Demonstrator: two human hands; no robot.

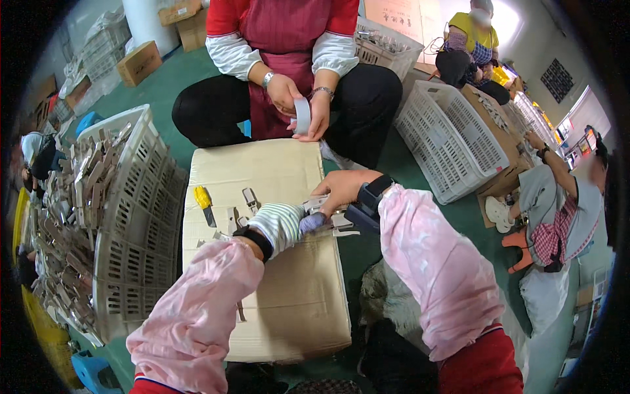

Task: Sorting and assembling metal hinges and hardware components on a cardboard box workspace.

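Note:
My left hand (283, 224), in a striped glove with greyish-purple fingertips, is closed over the right side of a cardboard sheet (289, 289). My bare right hand (346, 189) meets it there, its fingers bent down. Between them is a small silver metal part (314, 204), partly hidden by the fingers, so its exact kind does not show. More metal pieces stick out beside my right wrist. Left of my hands, a loose metal piece (250, 198) lies near a yellow-handled utility knife (204, 198).
A white plastic crate (141, 217) heaped with metal parts (79, 190) stands at left. Across the cardboard sits a co-worker holding a roll of grey tape (302, 115). Another white crate (453, 141) is at far right, with people working beyond it.

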